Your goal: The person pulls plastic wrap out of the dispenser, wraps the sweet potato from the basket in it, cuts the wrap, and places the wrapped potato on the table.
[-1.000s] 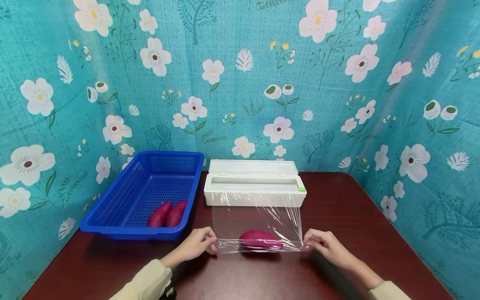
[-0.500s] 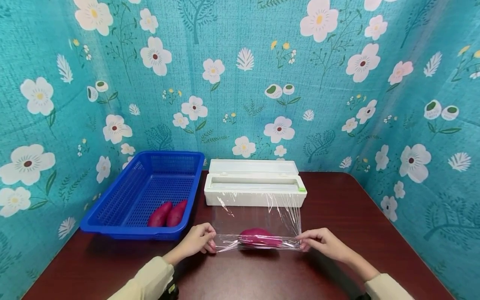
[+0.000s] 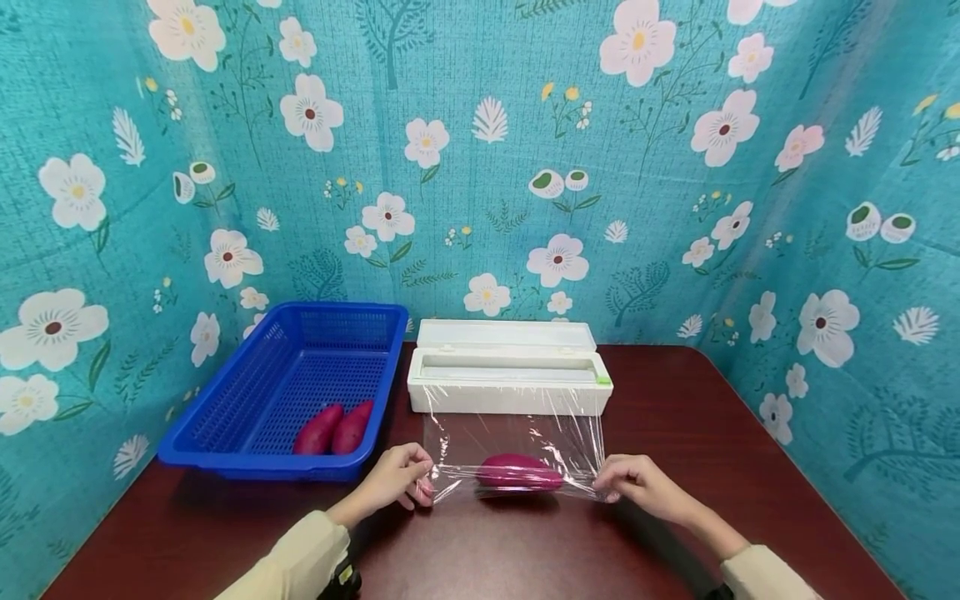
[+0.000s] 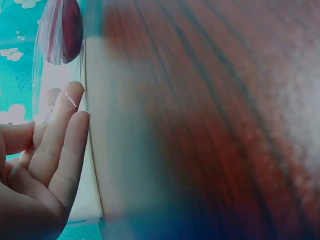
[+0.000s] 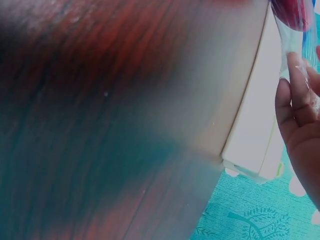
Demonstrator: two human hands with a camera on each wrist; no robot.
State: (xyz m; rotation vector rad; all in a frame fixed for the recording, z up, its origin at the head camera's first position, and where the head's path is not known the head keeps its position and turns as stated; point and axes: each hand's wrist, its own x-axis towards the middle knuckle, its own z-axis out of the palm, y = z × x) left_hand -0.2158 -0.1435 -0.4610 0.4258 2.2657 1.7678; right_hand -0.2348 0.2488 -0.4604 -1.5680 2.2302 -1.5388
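Note:
A sheet of clear plastic wrap (image 3: 517, 433) stretches from the white wrap dispenser box (image 3: 510, 398) toward the front of the table. My left hand (image 3: 396, 479) pinches its left front corner, and my right hand (image 3: 643, 485) pinches the right one. Between the two hands a purple-red sweet potato (image 3: 519, 472) lies under the wrap, whose gathered front edge crosses it. In the left wrist view the sweet potato (image 4: 70, 30) shows through the film beyond my fingertips (image 4: 75, 90). The right wrist view catches its end (image 5: 292, 12) above my right fingers (image 5: 299, 85).
To the left stands a blue plastic basket (image 3: 262, 461) with two more sweet potatoes (image 3: 330, 429) in its front right corner. The dispenser's lid (image 3: 506, 335) is raised at the back. A floral curtain (image 3: 480, 208) closes off the dark red table (image 3: 480, 558) behind and at both sides.
My right hand has shifted slightly left and my left hand has tilted a little, both keeping their pinch. The front edge of the wrap has risen slightly over the sweet potato.

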